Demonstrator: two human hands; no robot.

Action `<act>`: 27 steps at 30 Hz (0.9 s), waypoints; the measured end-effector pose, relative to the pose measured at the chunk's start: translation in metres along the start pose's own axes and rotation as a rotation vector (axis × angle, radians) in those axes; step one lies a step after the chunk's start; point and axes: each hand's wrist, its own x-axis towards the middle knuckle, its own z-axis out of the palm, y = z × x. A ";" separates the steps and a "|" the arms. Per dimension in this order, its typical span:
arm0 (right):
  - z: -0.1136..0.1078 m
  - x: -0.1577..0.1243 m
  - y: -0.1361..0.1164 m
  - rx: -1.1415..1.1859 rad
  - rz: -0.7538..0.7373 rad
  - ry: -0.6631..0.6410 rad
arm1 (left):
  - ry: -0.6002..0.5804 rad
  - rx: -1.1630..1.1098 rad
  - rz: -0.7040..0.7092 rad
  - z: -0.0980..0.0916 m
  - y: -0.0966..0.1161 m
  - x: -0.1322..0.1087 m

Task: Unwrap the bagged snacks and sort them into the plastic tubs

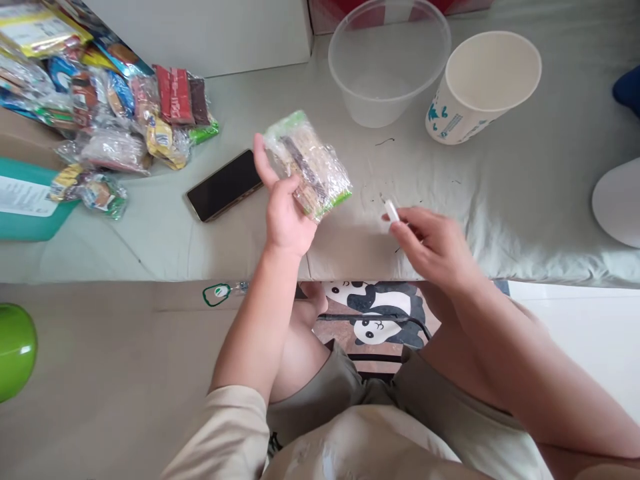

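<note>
My left hand [287, 213] is closed on a clear plastic snack packet [313, 167] with green edges and a dark printed strip. Its thumb presses on the near face, while one finger sticks out past the packet's left side. To the right, my right hand [435, 240] pinches a small white pen-like tool [391, 210] with a thin tip that points up and away from me. A gap separates the tool from the packet. Just left of my left hand, a black phone [225, 187] lies flat on the cloth, screen up.
Wrapped snacks [115, 127] are heaped at the far left beside a teal box [30, 200]. A clear plastic tub [387, 80] and a white paper bucket [483, 87] stand at the back. Dark scraps dot the green cloth [525, 200]. A panda-print stool [340, 337] shows below the edge.
</note>
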 end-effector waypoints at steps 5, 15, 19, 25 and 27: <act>-0.014 0.025 0.032 -0.565 0.063 0.195 | 0.121 -0.171 0.112 0.011 -0.009 0.003; 0.022 0.014 0.000 0.074 -0.189 0.251 | -0.158 -0.115 -0.004 0.027 -0.021 -0.006; 0.018 0.004 -0.007 0.052 -0.363 0.267 | -0.029 -0.162 0.008 0.023 -0.026 0.001; 0.006 -0.004 0.001 0.127 -0.589 -0.093 | 0.075 -0.239 -0.024 0.019 -0.030 0.012; 0.003 -0.002 0.001 0.234 -0.529 -0.172 | 0.038 -0.235 -0.031 0.019 -0.030 0.009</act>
